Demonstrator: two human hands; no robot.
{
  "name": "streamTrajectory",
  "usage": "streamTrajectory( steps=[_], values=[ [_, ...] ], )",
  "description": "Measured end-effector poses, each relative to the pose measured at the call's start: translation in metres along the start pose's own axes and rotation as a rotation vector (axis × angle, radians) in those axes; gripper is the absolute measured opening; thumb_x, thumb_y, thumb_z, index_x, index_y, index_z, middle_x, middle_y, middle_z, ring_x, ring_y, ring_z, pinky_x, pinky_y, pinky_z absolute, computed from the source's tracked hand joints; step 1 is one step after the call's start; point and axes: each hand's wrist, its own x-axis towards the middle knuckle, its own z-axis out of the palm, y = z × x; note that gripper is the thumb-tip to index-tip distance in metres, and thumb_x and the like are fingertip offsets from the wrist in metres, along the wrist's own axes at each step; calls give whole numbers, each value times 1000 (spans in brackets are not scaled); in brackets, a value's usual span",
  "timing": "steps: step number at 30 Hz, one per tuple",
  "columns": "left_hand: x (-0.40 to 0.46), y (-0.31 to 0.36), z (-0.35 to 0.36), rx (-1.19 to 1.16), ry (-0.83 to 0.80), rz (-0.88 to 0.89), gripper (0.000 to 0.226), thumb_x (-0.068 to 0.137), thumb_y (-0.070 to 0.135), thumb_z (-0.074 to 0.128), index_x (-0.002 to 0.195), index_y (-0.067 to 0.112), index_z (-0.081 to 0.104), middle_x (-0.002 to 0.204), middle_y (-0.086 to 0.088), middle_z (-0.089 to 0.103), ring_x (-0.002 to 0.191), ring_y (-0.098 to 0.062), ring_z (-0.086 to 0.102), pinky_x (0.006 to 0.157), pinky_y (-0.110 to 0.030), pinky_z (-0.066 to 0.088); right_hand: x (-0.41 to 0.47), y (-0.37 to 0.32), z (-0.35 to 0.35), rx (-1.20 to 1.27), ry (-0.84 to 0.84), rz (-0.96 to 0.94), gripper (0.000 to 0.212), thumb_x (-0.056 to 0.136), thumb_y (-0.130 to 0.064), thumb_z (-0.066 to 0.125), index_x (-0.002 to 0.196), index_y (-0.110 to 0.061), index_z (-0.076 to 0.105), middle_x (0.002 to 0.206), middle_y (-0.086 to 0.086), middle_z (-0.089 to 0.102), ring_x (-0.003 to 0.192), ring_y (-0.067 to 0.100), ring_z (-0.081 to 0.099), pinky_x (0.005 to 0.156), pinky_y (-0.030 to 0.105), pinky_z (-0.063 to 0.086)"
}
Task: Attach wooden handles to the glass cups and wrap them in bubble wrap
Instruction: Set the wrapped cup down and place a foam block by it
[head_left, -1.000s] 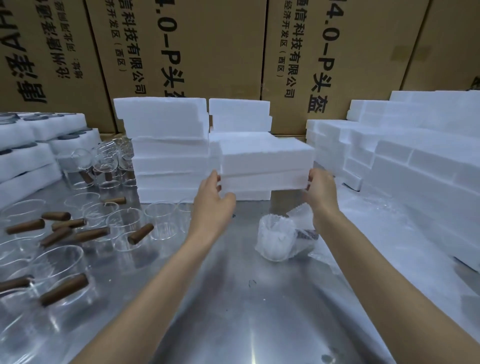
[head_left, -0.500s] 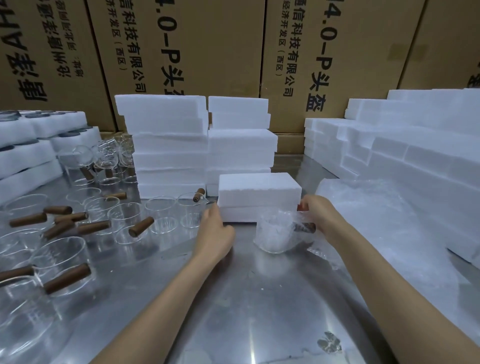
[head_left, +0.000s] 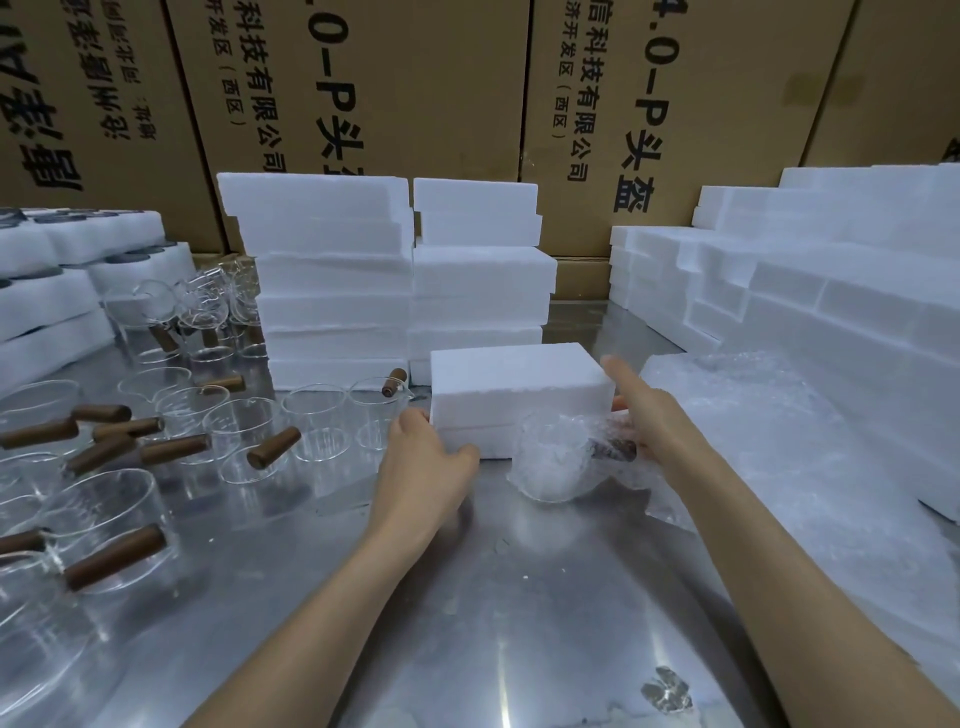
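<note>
Far left on the shiny steel surface (head_left: 519, 597) there's a crowd of clear glass cups with brown wooden handles (head_left: 111, 530), handles already on, so I'd guess they're parked there waiting for wrapping. Behind them stand stacks of white foam blocks (head_left: 332, 280), probably the packing boxes.

The left hand (head_left: 423, 467) rests against the left end of a white two-piece foam box (head_left: 519, 400) sitting on the surface, fingers loosely curled at its edge, looks like it's steadying it. Right in front of the box sits one glass cup wrapped in bubble wrap (head_left: 553, 457), handle poking out to the right.

The right hand (head_left: 649, 415) is at the box's right end, fingers stretched out straight, touching rather than gripping as far as I can tell. Further right lies a sheet of clear bubble wrap (head_left: 753, 431), handy for the next cup.
</note>
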Motion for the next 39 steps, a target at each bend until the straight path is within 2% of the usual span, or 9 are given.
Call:
streamTrajectory(
  steps=[6, 8, 10, 12, 16, 19, 25, 34, 39],
  values=[
    [2, 2, -1, 32, 1, -33, 34, 81, 26, 61, 106, 6, 50, 112, -8, 54, 95, -28, 55, 69, -31, 36, -5, 0, -4, 99, -14, 60, 49, 81, -53, 53, 98, -8, 62, 88, 5, 58, 74, 19, 52, 58, 27, 34],
    [3, 2, -1, 33, -5, -38, 38, 81, 27, 61, 110, 6, 50, 118, -8, 52, 101, -28, 55, 72, -31, 36, -7, 0, -5, 158, -19, 83, 48, 80, -53, 54, 95, -8, 61, 90, 12, 56, 78, 24, 51, 65, 31, 40],
    [2, 3, -1, 45, -17, -40, 43, 81, 27, 61, 115, 5, 47, 124, -8, 46, 108, -27, 52, 75, -31, 36, -7, 0, -7, 244, -9, 98, 54, 81, -53, 56, 107, -5, 63, 96, 18, 64, 96, 31, 62, 88, 41, 49],
    [-1, 4, -1, 51, -21, -5, 54, 81, 26, 63, 124, 5, 38, 134, -7, 33, 120, -26, 44, 82, -29, 34, -8, 0, -9, 366, -4, 101, 50, 84, -51, 56, 111, -9, 63, 92, 6, 69, 108, 23, 62, 98, 41, 46],
    [-10, 14, -2, -60, 57, 399, 83, 69, 34, 63, 138, 8, 27, 137, -1, 22, 130, -14, 22, 107, -18, 17, -13, -2, -16, 791, -58, 132, 47, 86, -50, 57, 108, -9, 60, 96, 1, 70, 83, 10, 67, 64, 22, 46],
    [-16, 19, 1, -59, -69, 553, 91, 72, 55, 63, 145, 20, 23, 139, 11, 26, 131, -2, 20, 104, -6, 7, -15, -1, -17, 932, -69, 144, 44, 87, -49, 55, 102, -8, 61, 93, 0, 70, 82, 9, 67, 62, 20, 45],
    [-16, 25, 22, 77, -159, 619, 99, 72, 57, 74, 150, 23, 22, 141, 7, 44, 131, -12, 33, 106, -22, 22, -12, 4, -13, 1005, -50, 153, 42, 88, -46, 56, 98, -6, 60, 88, 3, 68, 77, 12, 67, 61, 19, 50],
    [9, 37, 6, -309, -141, 401, 81, 62, 43, 85, 133, 25, 50, 113, 10, 57, 105, -8, 54, 89, -18, 42, -9, 7, -16, 1078, -94, 178, 41, 88, -46, 55, 99, -7, 60, 81, 1, 69, 82, 14, 64, 70, 27, 48],
    [50, 37, -19, -308, -35, 294, 73, 73, 37, 79, 137, 21, 49, 128, 3, 55, 117, -12, 50, 91, -20, 35, -9, 8, -16, 1104, -93, 191, 39, 88, -44, 56, 99, -7, 60, 89, 3, 67, 85, 15, 65, 71, 28, 48]
  ],
)
